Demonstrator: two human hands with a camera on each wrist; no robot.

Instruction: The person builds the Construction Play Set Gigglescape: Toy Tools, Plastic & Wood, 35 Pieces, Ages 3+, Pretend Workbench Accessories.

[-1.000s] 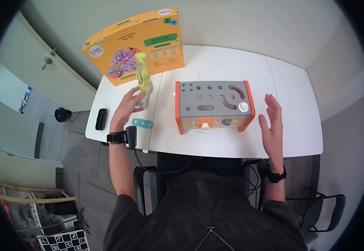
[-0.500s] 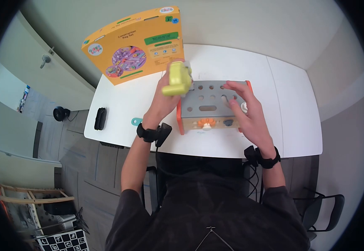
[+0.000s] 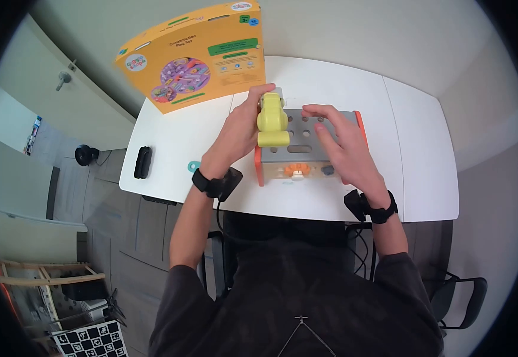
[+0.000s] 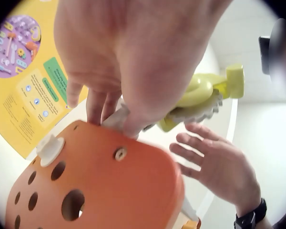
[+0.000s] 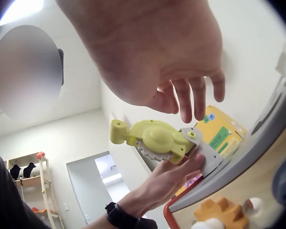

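My left hand (image 3: 239, 132) grips the grey base plate of a yellow-green toy circular saw (image 3: 272, 119), whose serrated grey blade shows in both wrist views. The saw stands at the left end of the toy workbench (image 3: 282, 156), with its base plate close over the grey top. In the left wrist view, my thumb and fingers are right at the upper edge of the orange side panel (image 4: 105, 181). Over the right part of the top is my right hand (image 3: 347, 146), fingers loosely bent and holding nothing, apart from the saw.
Behind the left side stands a yellow construction play set box (image 3: 235, 71). A teal strip with holes (image 3: 194, 166) lies partly hidden beyond my left wrist, and a black case (image 3: 143, 162) sits farther left. An orange gear (image 3: 295, 169) is on the workbench's front.
My left hand has carried the toy saw rightward from beside the box to the left end of the workbench. My right hand has come in from the right, over the top.
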